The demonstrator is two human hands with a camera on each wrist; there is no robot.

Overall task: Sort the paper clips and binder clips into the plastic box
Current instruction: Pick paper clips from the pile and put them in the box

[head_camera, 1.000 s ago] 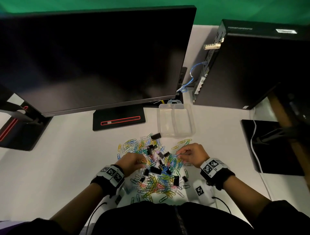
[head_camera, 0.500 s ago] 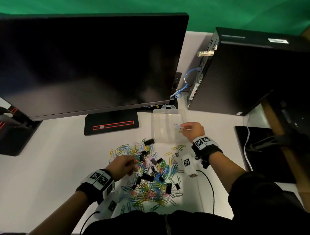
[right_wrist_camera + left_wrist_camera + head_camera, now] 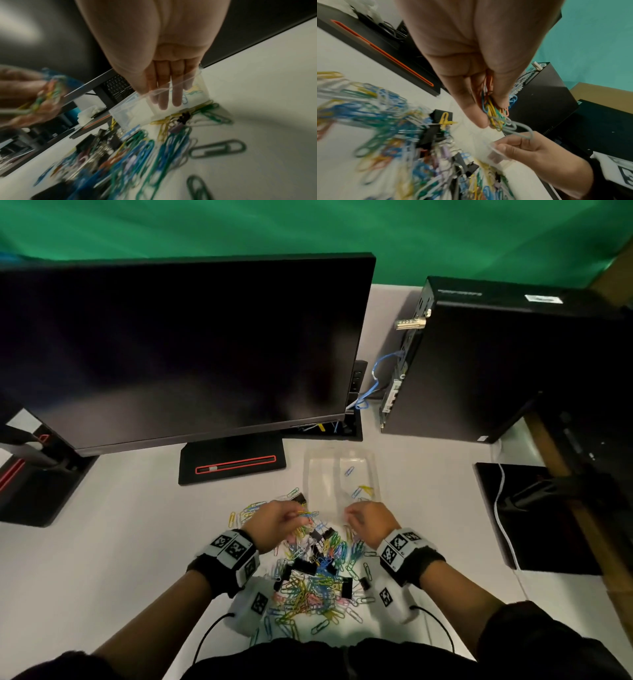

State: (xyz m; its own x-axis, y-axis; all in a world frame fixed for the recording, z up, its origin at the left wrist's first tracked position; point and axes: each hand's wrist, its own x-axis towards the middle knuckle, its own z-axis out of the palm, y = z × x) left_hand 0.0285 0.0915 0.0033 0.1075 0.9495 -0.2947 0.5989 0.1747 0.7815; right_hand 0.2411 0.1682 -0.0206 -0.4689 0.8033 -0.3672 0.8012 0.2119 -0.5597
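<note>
head view: left hand point(image 3: 279, 520) pinches a bunch of coloured paper clips point(image 3: 306, 514) above the far edge of the pile point(image 3: 315, 577) on the white table point(image 3: 102, 542). right hand point(image 3: 368, 523) grips the near rim of the plastic box point(image 3: 322, 470), which holds a few clips in its right compartment. binder clips point(image 3: 305, 566) lie in the pile.

left wrist view: thumb and fingers point(image 3: 476, 115) clenched on the bunch.

right wrist view: fingers point(image 3: 176, 94) reach inside the box's near wall, thumb outside.

head: high, looking down | wrists: close, along fingers | shared: paper clips point(image 3: 315, 587)
</note>
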